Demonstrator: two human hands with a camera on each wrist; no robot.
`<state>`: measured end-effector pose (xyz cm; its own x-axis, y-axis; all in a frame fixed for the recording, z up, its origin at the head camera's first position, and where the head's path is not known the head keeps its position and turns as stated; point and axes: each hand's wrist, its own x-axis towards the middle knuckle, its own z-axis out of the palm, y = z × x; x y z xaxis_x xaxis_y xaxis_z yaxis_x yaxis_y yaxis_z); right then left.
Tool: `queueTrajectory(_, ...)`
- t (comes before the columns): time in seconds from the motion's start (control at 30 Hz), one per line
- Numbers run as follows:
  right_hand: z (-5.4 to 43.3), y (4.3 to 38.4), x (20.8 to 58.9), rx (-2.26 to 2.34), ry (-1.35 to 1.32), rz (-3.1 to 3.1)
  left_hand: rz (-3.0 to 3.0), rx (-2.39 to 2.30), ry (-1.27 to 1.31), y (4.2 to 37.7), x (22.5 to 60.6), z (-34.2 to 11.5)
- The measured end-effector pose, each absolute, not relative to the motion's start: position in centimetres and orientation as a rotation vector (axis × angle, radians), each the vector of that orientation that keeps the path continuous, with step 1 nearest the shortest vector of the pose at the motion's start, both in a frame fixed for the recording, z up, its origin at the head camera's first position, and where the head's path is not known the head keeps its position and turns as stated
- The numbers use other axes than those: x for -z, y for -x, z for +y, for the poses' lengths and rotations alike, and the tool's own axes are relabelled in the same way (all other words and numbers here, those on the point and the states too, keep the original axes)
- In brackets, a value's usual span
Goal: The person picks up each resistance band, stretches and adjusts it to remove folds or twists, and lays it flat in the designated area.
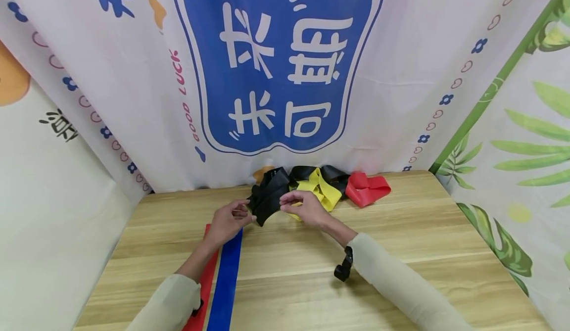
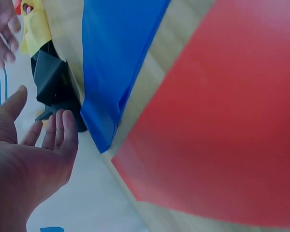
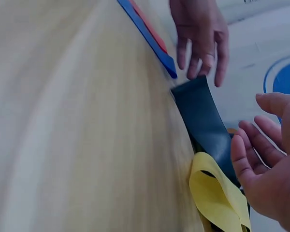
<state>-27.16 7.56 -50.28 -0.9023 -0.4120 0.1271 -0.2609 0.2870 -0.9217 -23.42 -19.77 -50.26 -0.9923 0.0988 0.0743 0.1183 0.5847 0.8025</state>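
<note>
Left on the tabletop [image 1: 289, 281]: red strip [image 1: 208, 276], flat, running near to far, partly hidden by the left sleeve [image 1: 171, 301]. Blue strip [image 1: 226, 276] beside it to the right, also flat, nearly parallel. Then the left hand [image 1: 228, 223], at the strips' far ends; grip relaxed, fingers loosely bent, holding nothing — fingertips at the left edge of the black band [image 1: 270, 200], contact cannot be told. The band lies heaped at the far edge, left of centre, its flat end toward the near side. Right hand [image 1: 307, 207] just right of it; grip slack too, fingers gently bent, thumb apart — holding nothing. Yellow band [image 1: 328, 192] looped just beyond that hand, black loops [image 1: 334, 174] behind. Red band [image 1: 367, 188] rightmost, folded over itself. Printed cloth [image 1: 401, 73] hangs at the far side.
</note>
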Motion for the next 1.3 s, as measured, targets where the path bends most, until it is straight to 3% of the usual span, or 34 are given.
queueTrajectory(0.57, 5.9, 31.7, 51.3, 1.791, 0.527, 2.506, -2.742, 1.341, 0.169, 24.7, 51.6, -18.1)
queueTrajectory(1.3, 4.4, 33.1, 52.6, 1.773, 0.279, 2.562, -2.76, 1.321, 0.138, 24.9, 51.5, -17.8)
